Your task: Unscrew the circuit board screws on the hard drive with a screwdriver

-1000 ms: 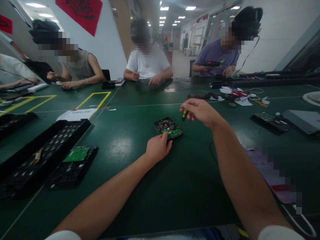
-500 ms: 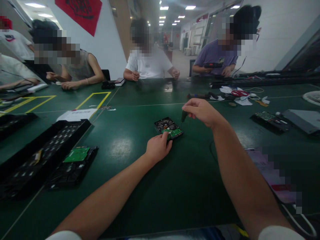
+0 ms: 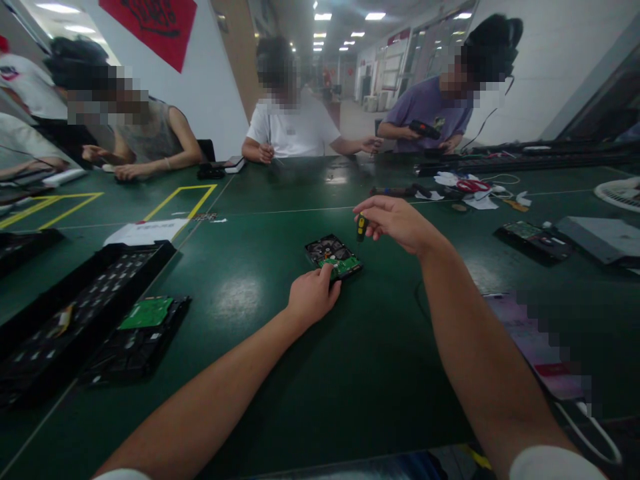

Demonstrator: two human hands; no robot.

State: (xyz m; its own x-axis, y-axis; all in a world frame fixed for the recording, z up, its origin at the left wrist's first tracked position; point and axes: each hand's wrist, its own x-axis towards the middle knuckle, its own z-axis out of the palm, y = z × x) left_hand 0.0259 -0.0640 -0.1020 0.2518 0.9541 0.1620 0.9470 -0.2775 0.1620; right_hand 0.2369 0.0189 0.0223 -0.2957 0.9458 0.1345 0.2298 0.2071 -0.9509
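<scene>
A hard drive (image 3: 334,251) with a green circuit board lies on the green table. My left hand (image 3: 314,299) grips its near edge, with the thumb on top of the board. Above the drive's right corner, my right hand (image 3: 395,223) pinches a black and yellow screwdriver (image 3: 361,227) by its handle, between thumb and fingers. The handle points downward; its thin shaft is hard to make out against the dark table. Both forearms reach in from the front edge.
Left of me are a long black tray (image 3: 95,293) and another hard drive (image 3: 140,333). At right lie a further drive (image 3: 535,241), a grey metal box (image 3: 600,239) and a pinkish flat item (image 3: 530,333). Several people sit across the table (image 3: 280,373).
My right hand has turned the screwdriver so its yellow side shows, and it appears slightly higher off the drive's corner. My left hand keeps its grip on the drive.
</scene>
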